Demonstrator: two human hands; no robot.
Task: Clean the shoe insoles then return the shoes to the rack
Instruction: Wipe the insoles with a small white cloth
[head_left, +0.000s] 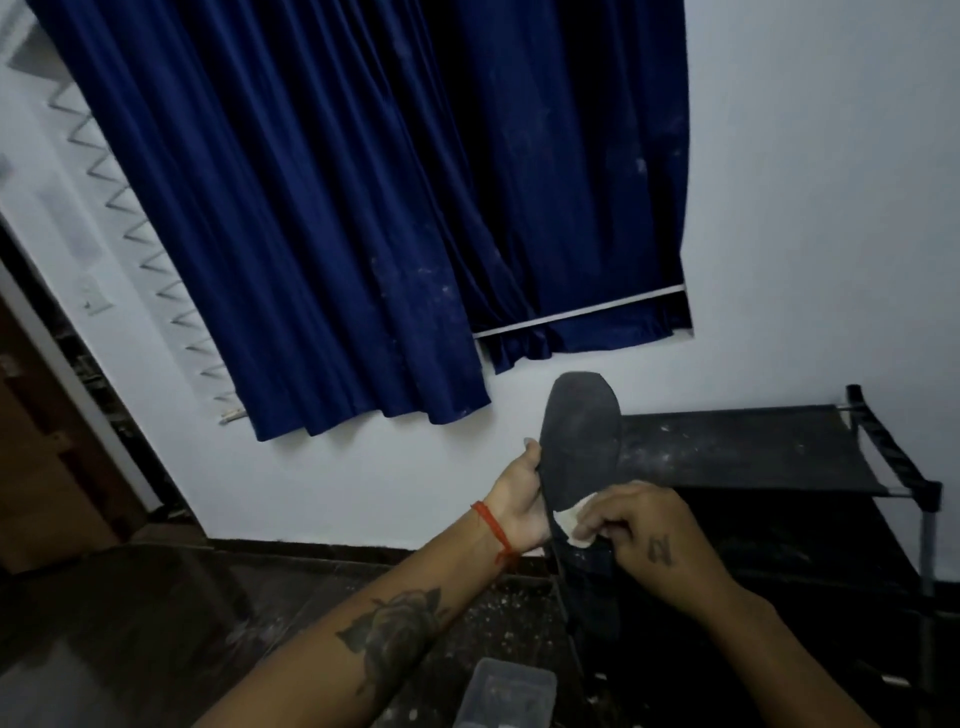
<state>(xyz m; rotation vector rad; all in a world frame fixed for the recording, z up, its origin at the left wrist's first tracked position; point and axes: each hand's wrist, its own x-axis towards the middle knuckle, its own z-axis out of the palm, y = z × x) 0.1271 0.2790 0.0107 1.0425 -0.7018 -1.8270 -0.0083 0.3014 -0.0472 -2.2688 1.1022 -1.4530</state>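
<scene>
— Pale wall (805, 208) filled most of what we saw, with a dark blue curtain (337, 208) hanging across the upper middle of the frame. What did we have in front of us?

— We held a black insole (579, 441) upright at centre right, its rounded end pointing up, just below the curtain's hem. Our left hand (519, 499) gripped its left edge, thumb on the near face, the other fingers hidden behind it. A red thread (491, 525) circled that wrist.

— And the other hand?

— Our right hand (644, 530) had its fingers curled on a small pale cloth (576, 522), pressing it against the lower part of the insole.

— Where was the rack?

— We saw the black shoe rack (779, 447) at the right of the frame, behind the insole, its top shelf dusty with pale specks. At the bottom centre lay a clear plastic container (506, 696) on the dark speckled floor (208, 623). A brown door (41, 467) showed at the left edge.
</scene>
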